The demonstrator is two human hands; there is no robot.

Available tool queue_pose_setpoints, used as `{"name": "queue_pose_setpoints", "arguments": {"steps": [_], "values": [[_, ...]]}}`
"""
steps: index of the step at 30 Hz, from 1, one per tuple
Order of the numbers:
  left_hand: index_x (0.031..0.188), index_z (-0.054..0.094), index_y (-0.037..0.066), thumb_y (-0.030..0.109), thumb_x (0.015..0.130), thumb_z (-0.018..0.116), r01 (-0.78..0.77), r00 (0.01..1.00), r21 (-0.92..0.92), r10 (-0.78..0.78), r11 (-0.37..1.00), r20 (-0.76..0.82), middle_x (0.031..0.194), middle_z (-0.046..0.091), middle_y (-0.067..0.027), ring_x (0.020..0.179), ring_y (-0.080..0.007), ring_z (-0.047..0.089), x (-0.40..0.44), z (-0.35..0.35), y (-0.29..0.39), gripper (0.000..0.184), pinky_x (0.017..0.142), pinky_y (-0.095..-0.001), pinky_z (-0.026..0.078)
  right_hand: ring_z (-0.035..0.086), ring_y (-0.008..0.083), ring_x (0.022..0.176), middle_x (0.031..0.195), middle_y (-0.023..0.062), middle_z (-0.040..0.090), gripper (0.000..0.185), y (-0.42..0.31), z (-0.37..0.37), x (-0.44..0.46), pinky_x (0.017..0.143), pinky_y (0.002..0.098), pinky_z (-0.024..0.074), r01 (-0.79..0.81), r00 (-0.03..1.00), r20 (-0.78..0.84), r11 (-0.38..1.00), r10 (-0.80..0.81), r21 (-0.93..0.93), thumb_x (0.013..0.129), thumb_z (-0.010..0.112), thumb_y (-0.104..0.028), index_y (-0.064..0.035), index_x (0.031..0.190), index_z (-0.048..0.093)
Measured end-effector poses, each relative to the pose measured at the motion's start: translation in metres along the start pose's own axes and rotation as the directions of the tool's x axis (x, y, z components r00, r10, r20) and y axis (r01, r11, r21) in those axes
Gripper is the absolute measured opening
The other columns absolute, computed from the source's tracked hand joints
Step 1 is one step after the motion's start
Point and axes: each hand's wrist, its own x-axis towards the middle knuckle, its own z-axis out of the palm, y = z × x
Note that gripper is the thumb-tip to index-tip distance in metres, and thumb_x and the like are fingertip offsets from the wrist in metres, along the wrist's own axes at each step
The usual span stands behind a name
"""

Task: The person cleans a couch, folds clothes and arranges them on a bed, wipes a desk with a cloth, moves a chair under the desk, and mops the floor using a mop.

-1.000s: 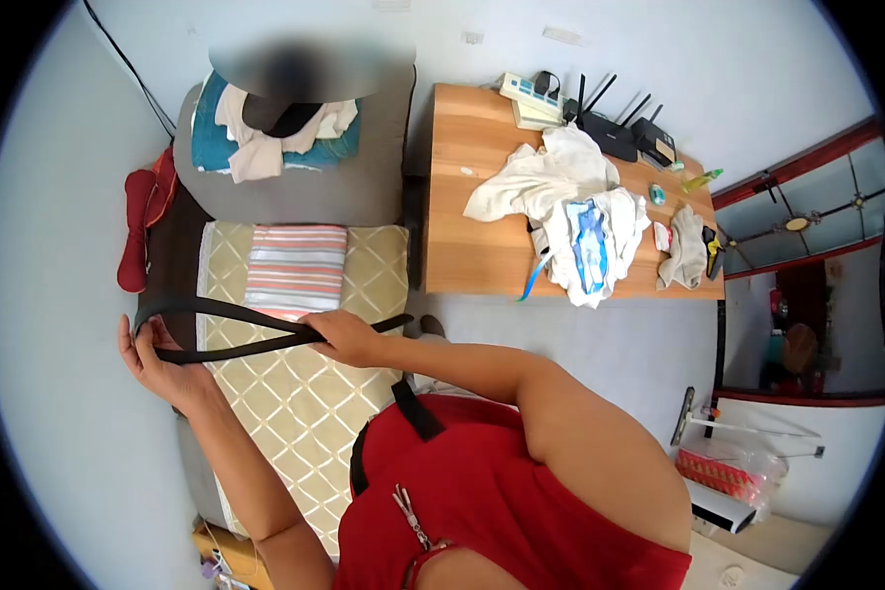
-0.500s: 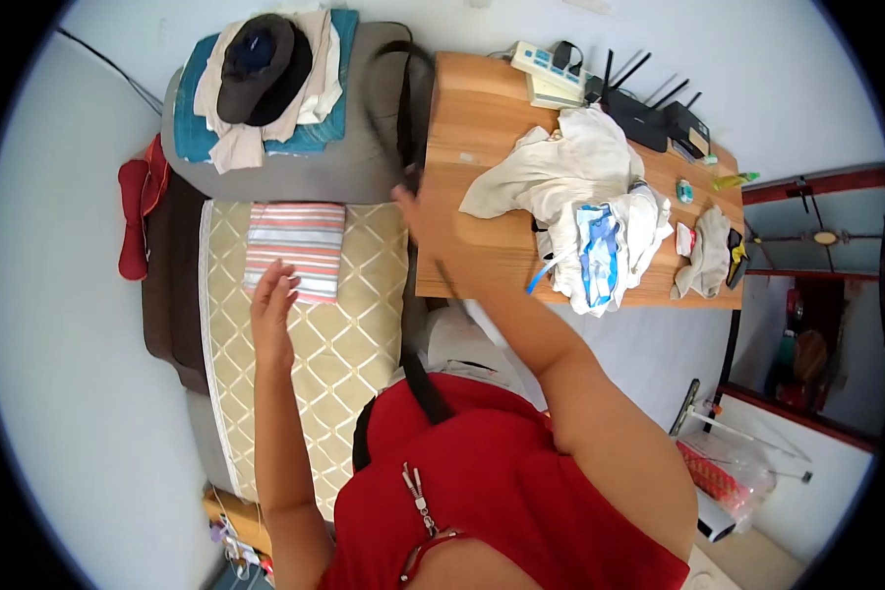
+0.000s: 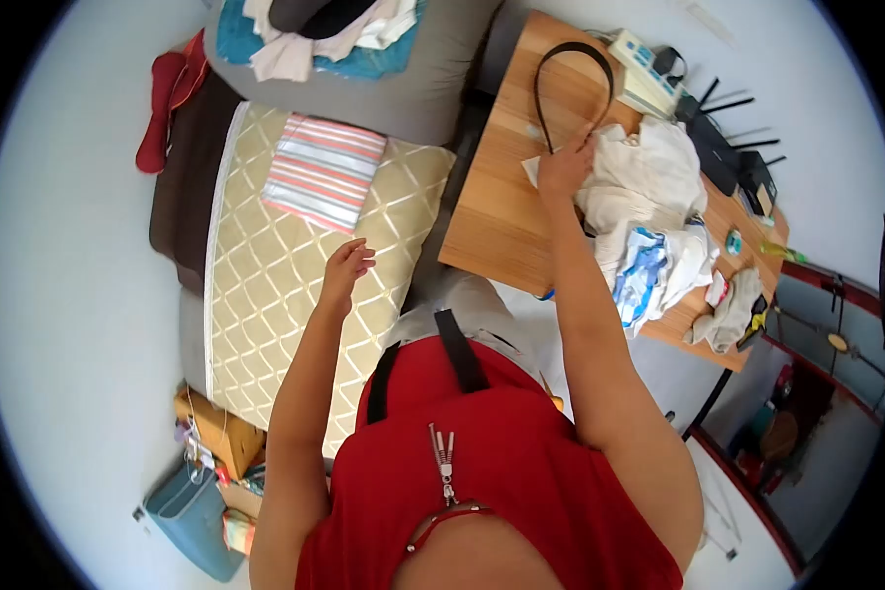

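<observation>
My right hand point(image 3: 566, 169) is over the wooden table point(image 3: 497, 211), its fingers closed around the lower ends of a dark belt point(image 3: 602, 61). The belt forms a loop reaching toward the back of the table. Right beside this hand lies a heap of white clothes point(image 3: 649, 172) with a blue-and-white packet point(image 3: 641, 270) on top. My left hand point(image 3: 347, 273) hovers above the patterned mattress point(image 3: 265, 285), holding nothing, with fingers loosely bent and apart. Just beyond it sits a folded striped cloth point(image 3: 324, 172).
A power strip point(image 3: 647, 74) and a black router point(image 3: 710, 147) with antennas line the table's back edge. Grey cloth point(image 3: 733, 313) lies at its right end. Folded clothes with a dark cap point(image 3: 334, 18) rest on a grey cushion point(image 3: 393, 103). A blue bin point(image 3: 192, 516) stands lower left.
My right hand has carried the belt from the table's left edge onto the tabletop beside the white clothes. My left hand has drawn back from the striped cloth. The view has shifted and turned.
</observation>
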Motion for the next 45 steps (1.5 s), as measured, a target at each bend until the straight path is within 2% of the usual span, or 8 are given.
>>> {"name": "queue_pose_setpoints", "arguments": {"steps": [8, 12, 15, 21, 25, 35, 38, 45], "values": [[0.121, 0.057, 0.007, 0.024, 0.091, 0.057, 0.158, 0.983, -0.085, -0.165, 0.984, -0.085, 0.097, 0.066, -0.0055, 0.082, -0.0146, 0.063, 0.026, -0.048, -0.058, 0.035, 0.075, -0.0277, 0.046, 0.025, 0.0359, 0.139, 0.154, 0.0155, 0.019, 0.063, -0.017, -0.018, -0.024, 0.11, 0.0556, 0.0224, 0.279, 0.96, 0.057, 0.934, -0.273, -0.225, 0.08, 0.069, -0.02, -0.0146, 0.138, 0.044], [0.117, 0.059, 0.007, 0.026, 0.09, 0.059, 0.204, 0.969, -0.113, -0.217, 0.972, -0.115, 0.093, 0.066, -0.0048, 0.078, -0.0141, 0.062, 0.057, -0.075, -0.094, 0.033, 0.069, -0.0281, 0.044, 0.026, 0.0316, 0.139, 0.153, 0.0145, 0.02, 0.058, -0.013, -0.017, -0.043, 0.109, 0.0579, 0.0221, 0.362, 0.928, 0.202, 0.89, -0.314, -0.276, 0.083, 0.065, -0.022, -0.0147, 0.137, 0.045], [0.115, 0.06, 0.007, 0.026, 0.089, 0.059, 0.214, 0.963, -0.113, -0.228, 0.97, -0.14, 0.091, 0.065, -0.0048, 0.075, -0.0141, 0.061, 0.082, -0.095, -0.123, 0.032, 0.065, -0.0272, 0.043, 0.026, 0.0324, 0.14, 0.153, 0.0141, 0.022, 0.06, -0.008, -0.009, -0.054, 0.109, 0.0588, 0.0217, 0.292, 0.955, 0.129, 0.916, -0.266, -0.274, 0.083, 0.064, -0.022, -0.0181, 0.139, 0.043], [0.113, 0.06, 0.006, 0.025, 0.089, 0.059, 0.235, 0.954, -0.098, -0.249, 0.967, -0.168, 0.088, 0.064, -0.0048, 0.07, -0.0137, 0.059, 0.12, -0.122, -0.153, 0.031, 0.061, -0.0259, 0.042, 0.024, 0.0342, 0.14, 0.153, 0.0138, 0.024, 0.062, -0.018, 0.0, -0.081, 0.109, 0.0595, 0.0192, 0.473, 0.859, -0.02, 0.806, -0.512, -0.356, 0.084, 0.06, -0.019, -0.0193, 0.142, 0.039], [0.115, 0.06, 0.006, 0.026, 0.09, 0.058, 0.248, 0.956, -0.047, -0.252, 0.968, -0.153, 0.087, 0.065, -0.0048, 0.07, -0.0133, 0.059, 0.134, -0.135, -0.164, 0.032, 0.06, -0.0268, 0.042, 0.025, 0.0345, 0.14, 0.153, 0.0148, 0.026, 0.06, -0.009, 0.008, -0.116, 0.109, 0.0605, 0.0171, 0.479, 0.875, 0.128, 0.802, -0.466, -0.357, 0.083, 0.06, -0.023, -0.0162, 0.139, 0.042], [0.122, 0.055, 0.011, 0.032, 0.093, 0.057, 0.219, 0.973, 0.079, -0.223, 0.972, 0.051, 0.098, 0.067, -0.006, 0.083, -0.0147, 0.063, 0.129, -0.118, -0.14, 0.036, 0.073, -0.0282, 0.048, 0.029, 0.037, 0.136, 0.148, 0.0215, 0.03, 0.063, 0.003, -0.038, -0.164, 0.107, 0.0561, 0.0262, 0.507, 0.861, 0.172, 0.831, -0.478, -0.23, 0.08, 0.062, -0.025, -0.009, 0.137, 0.043], [0.12, 0.057, 0.009, 0.029, 0.094, 0.057, 0.204, 0.977, 0.085, -0.208, 0.975, 0.044, 0.097, 0.066, -0.0061, 0.08, -0.0133, 0.062, 0.097, -0.084, -0.107, 0.033, 0.069, -0.0246, 0.047, 0.03, 0.0382, 0.136, 0.147, 0.0225, 0.031, 0.051, 0.021, -0.065, -0.18, 0.11, 0.056, 0.023, 0.411, 0.905, 0.135, 0.911, -0.404, -0.026, 0.081, 0.056, -0.018, -0.0041, 0.13, 0.049], [0.118, 0.057, 0.002, 0.022, 0.091, 0.06, -0.16, 0.985, 0.277, 0.133, 0.948, 0.113, 0.099, 0.063, -0.0066, 0.085, -0.0137, 0.059, 0.056, 0.01, -0.071, 0.033, 0.074, -0.0261, 0.045, 0.043, 0.0357, 0.126, 0.14, 0.0196, 0.041, 0.053, 0.105, -0.143, -0.197, 0.103, 0.046, 0.0368, 0.347, 0.937, -0.022, 0.929, -0.348, 0.125, 0.075, 0.063, -0.006, -0.008, 0.126, 0.053]]}}
